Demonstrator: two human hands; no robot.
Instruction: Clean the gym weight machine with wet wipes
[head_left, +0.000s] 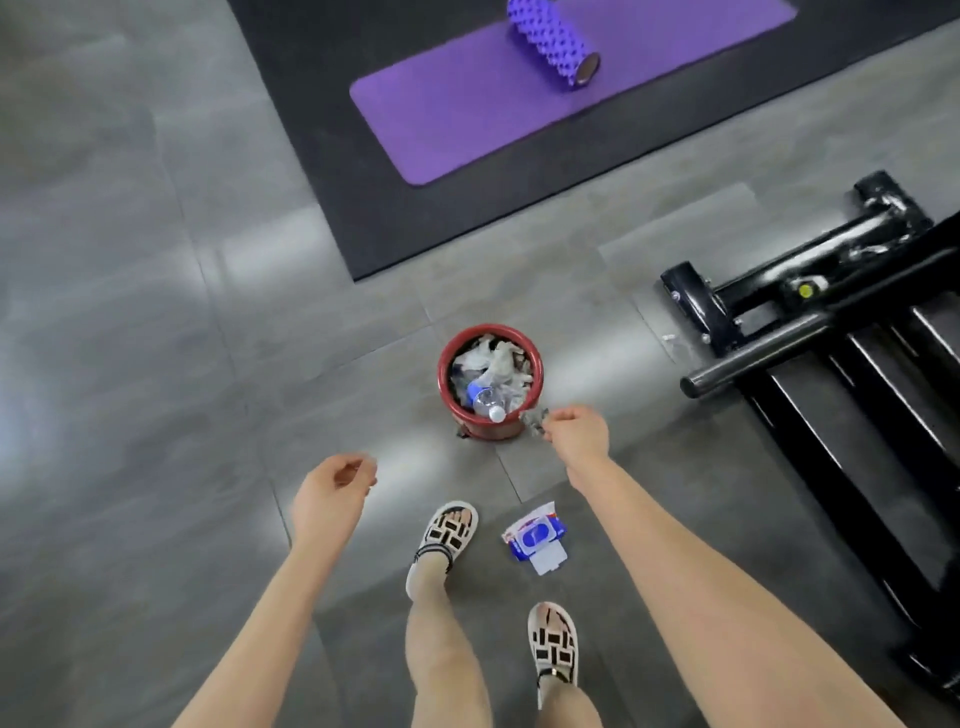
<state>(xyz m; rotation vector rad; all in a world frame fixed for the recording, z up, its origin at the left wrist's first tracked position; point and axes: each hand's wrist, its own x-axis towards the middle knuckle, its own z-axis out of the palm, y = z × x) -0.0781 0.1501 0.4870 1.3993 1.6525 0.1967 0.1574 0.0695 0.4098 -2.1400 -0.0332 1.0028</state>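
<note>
Stands on grey floor tiles over a red bin (442, 375) stuffed with crumpled wipes and a plastic bottle (485, 401). Pinches a used wipe (535, 422) in the right grip (579, 434), fingers clamped on it, just beside the bin's near right rim. Holds the left grip (335, 486) loosely curled, empty, nearer and left. Wet wipes pack (535, 538) flat on the floor beside sandalled feet. Black weight machine (810, 322) at right; purple mat (467, 114) and foam roller (553, 41) far.

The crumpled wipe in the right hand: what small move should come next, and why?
Probably carry the right hand a little forward over the red waste bin and release the crumpled wipe: the hand pinches the wipe beside the bin's near rim, not clearly above the opening.
</note>
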